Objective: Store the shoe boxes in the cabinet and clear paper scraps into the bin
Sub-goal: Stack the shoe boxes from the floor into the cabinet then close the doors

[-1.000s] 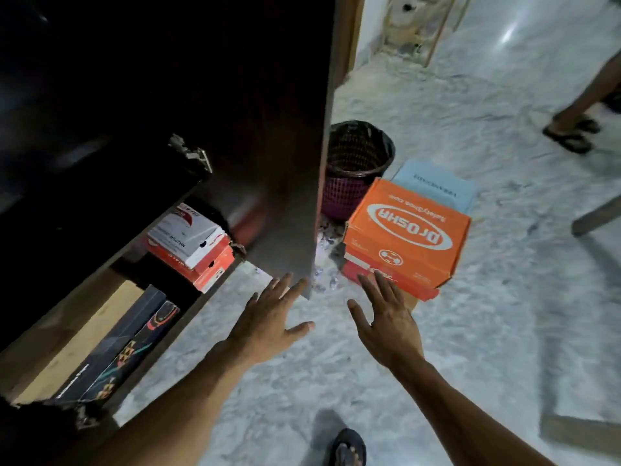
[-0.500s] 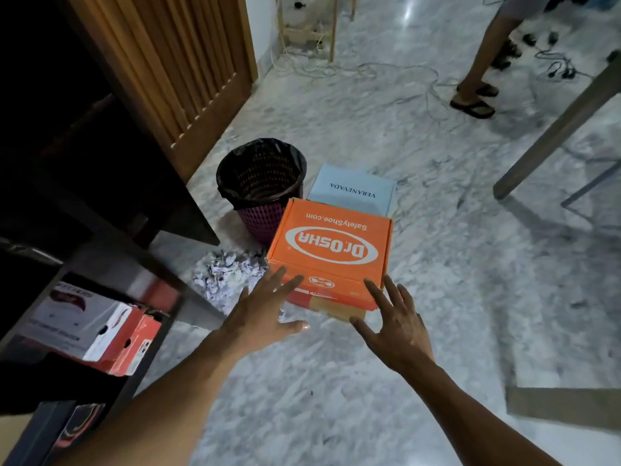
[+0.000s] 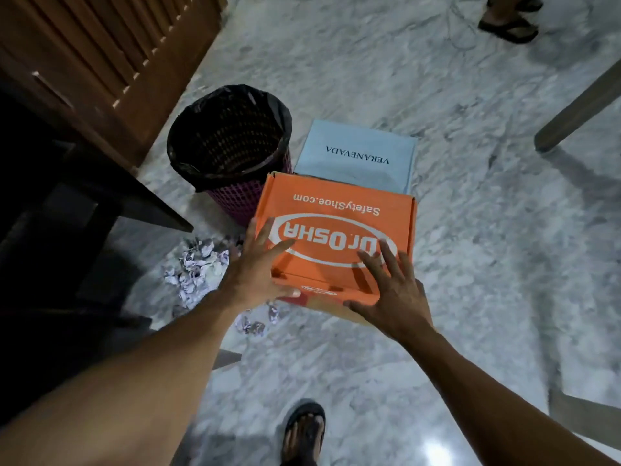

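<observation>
An orange shoe box (image 3: 339, 210) printed "Dr.OSHA" tops a short stack on the marble floor, with a red-edged box and a brown one partly hidden beneath it. Behind it lies a pale blue shoe box (image 3: 356, 156). My left hand (image 3: 258, 270) spreads open over the orange box's near left corner, thumb at its front edge. My right hand (image 3: 389, 290) spreads open over its near right corner, thumb along the front. Neither hand grips it. Crumpled paper scraps (image 3: 196, 267) lie left of the boxes. A pink mesh bin (image 3: 232, 146) with a black liner stands behind the scraps.
The dark cabinet (image 3: 67, 213) and its open door fill the left side. A louvred wooden door (image 3: 100, 52) stands at the top left. Another person's sandalled foot (image 3: 509, 21) is at the top right. A table leg (image 3: 578, 109) slants at the right. My own sandalled foot (image 3: 304, 432) is below.
The view swung from the cabinet shelves to the floor stack. Both hands advanced from in front of the orange box to over its near corners.
</observation>
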